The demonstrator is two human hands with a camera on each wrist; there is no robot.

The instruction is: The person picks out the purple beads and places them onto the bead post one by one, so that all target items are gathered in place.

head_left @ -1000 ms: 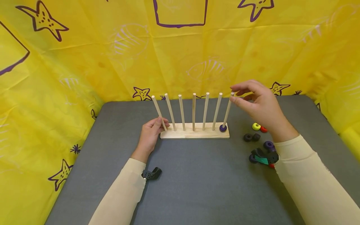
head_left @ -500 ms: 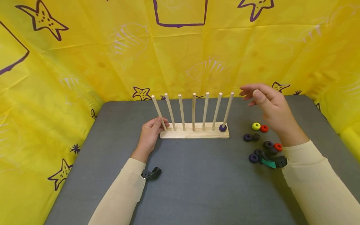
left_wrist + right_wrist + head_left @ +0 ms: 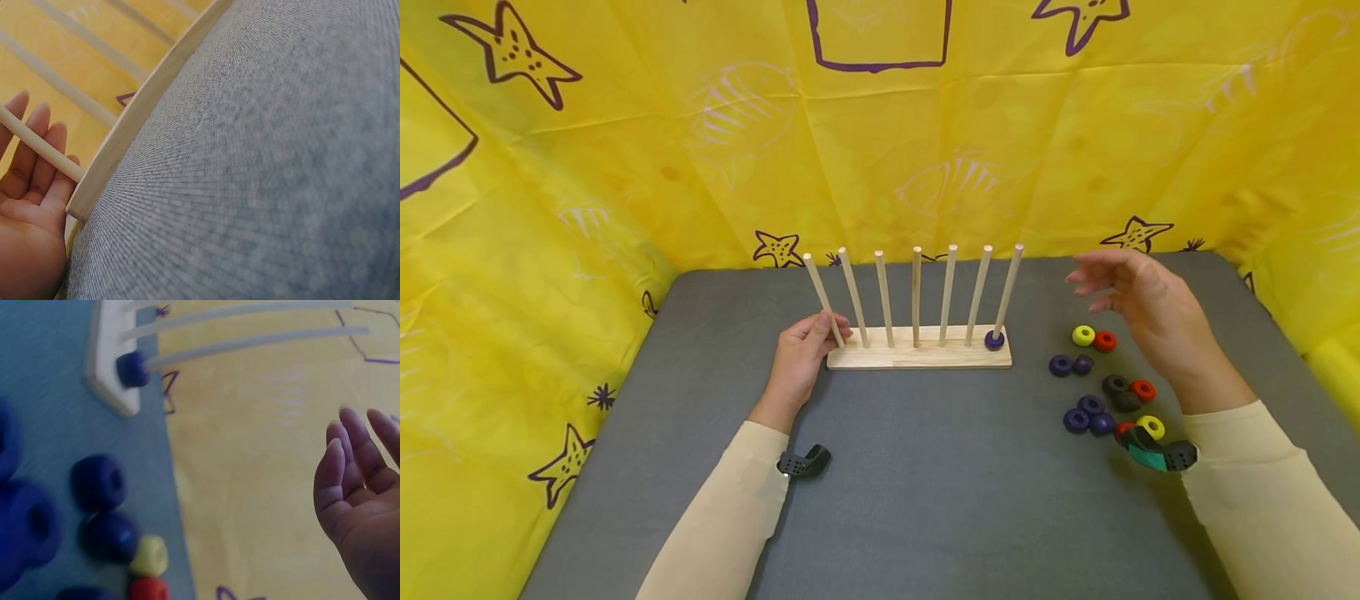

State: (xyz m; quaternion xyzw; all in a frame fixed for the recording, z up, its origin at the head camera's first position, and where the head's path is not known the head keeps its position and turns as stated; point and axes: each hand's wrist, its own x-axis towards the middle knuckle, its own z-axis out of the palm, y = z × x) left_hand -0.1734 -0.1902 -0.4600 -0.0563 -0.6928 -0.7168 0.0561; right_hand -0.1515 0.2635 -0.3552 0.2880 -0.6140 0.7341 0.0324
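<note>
A wooden peg rack (image 3: 917,358) with several upright dowels stands on the table in the head view. My left hand (image 3: 801,354) is at its left end, thumb and fingers around the leftmost dowel (image 3: 822,292). In the left wrist view the fingers (image 3: 40,153) lie behind that dowel. One purple bead (image 3: 994,340) sits at the foot of the rightmost dowel (image 3: 1009,287). My right hand (image 3: 1157,317) is in the air right of the rack, fingers loosely bent, holding nothing. Below it lie loose beads, among them a yellow bead (image 3: 1083,336) and a red bead (image 3: 1105,341).
More loose beads lie on the right of the grey table (image 3: 925,492): purple beads (image 3: 1076,420), black beads (image 3: 1116,385), another red one and another yellow one. A yellow patterned cloth (image 3: 865,150) hangs behind the table and along its sides.
My right hand has moved from the top of the rightmost dowel to the right and somewhat down, uncovering more beads. The left hand and the rack stay put.
</note>
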